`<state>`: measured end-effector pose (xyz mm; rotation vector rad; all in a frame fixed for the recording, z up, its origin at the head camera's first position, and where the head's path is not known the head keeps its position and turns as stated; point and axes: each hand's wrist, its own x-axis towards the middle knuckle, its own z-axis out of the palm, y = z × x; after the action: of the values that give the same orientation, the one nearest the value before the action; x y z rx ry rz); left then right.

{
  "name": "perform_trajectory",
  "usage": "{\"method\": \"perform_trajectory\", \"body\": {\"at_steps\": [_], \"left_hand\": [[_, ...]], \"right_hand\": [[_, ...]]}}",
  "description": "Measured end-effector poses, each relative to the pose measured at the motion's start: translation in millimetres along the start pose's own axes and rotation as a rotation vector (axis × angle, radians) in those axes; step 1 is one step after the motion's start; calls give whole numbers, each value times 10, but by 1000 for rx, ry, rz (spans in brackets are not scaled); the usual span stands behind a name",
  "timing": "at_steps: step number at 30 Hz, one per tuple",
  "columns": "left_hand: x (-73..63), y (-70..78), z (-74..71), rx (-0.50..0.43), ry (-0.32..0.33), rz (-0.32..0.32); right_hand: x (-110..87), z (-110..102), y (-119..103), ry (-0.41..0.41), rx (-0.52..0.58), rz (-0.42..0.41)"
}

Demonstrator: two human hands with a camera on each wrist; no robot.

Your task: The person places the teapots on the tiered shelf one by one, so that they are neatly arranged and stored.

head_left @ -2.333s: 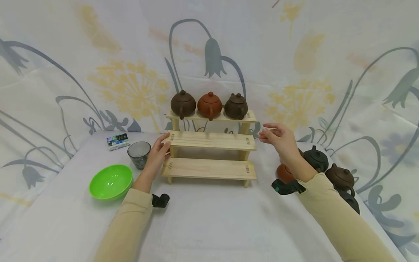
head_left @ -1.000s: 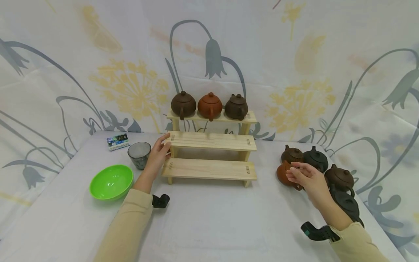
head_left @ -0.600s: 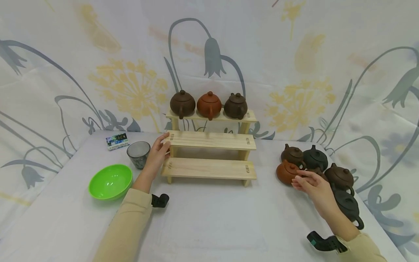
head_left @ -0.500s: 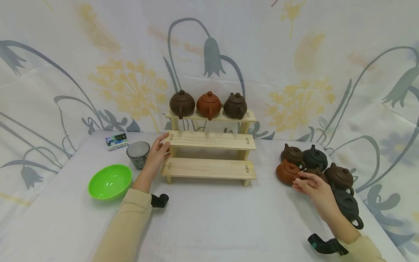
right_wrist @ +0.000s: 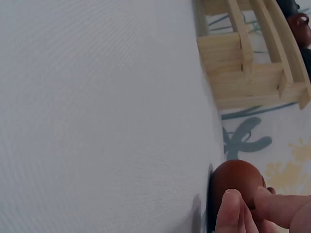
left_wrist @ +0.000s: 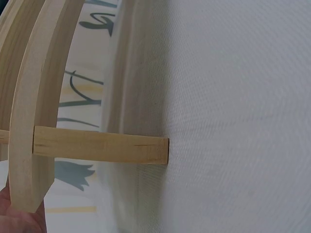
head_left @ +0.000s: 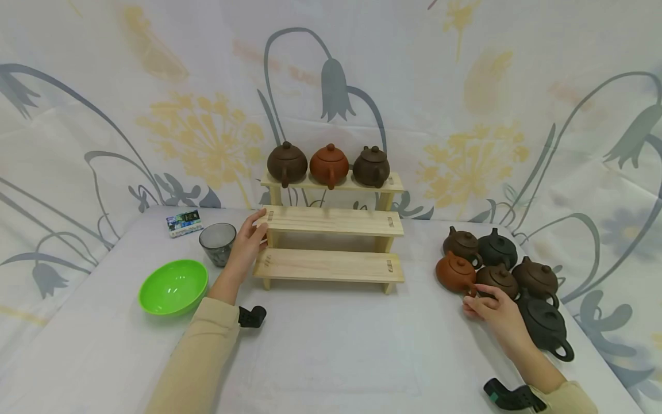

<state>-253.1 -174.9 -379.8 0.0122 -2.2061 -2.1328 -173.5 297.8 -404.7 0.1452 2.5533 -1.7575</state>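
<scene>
My left hand (head_left: pixel 249 244) grips the left end of a three-tier wooden display stand (head_left: pixel 333 221) at its middle tier. In the left wrist view, fingers (left_wrist: pixel 22 221) show behind the stand's board end. At right, my right hand (head_left: pixel 493 316) pinches the handle of an orange-red clay teapot (head_left: pixel 455 272), which stands on the table. The right wrist view has thumb and fingers around that handle, partly hiding the teapot (right_wrist: pixel 237 177). Beside it stands a brown teapot (head_left: pixel 497 280), close to my fingers.
On the top tier sit a dark brown teapot (head_left: pixel 287 164), a red one (head_left: pixel 328 165) and another dark one (head_left: pixel 371 167). More teapots crowd the right, including a black one (head_left: pixel 543 322). Left are a green bowl (head_left: pixel 173 287), a grey glass cup (head_left: pixel 218 244) and a small box (head_left: pixel 184 223).
My right hand has come from beside the stand's right end, back and down to the orange-red teapot's handle. The left hand has stayed on the stand.
</scene>
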Motion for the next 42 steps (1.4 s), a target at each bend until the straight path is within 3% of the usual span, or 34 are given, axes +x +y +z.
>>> {"method": "perform_trajectory", "body": {"at_steps": [16, 24, 32, 42], "left_hand": [[10, -19, -7, 3, 3, -4], [3, -24, 7, 5, 6, -9], [-26, -18, 14, 38, 11, -4], [-22, -22, 7, 57, 12, 28]], "right_hand": [[98, 78, 49, -73, -10, -9], [124, 116, -26, -16, -17, -31], [90, 217, -211, -6, 50, -103], [7, 340, -603, 31, 22, -233]]}}
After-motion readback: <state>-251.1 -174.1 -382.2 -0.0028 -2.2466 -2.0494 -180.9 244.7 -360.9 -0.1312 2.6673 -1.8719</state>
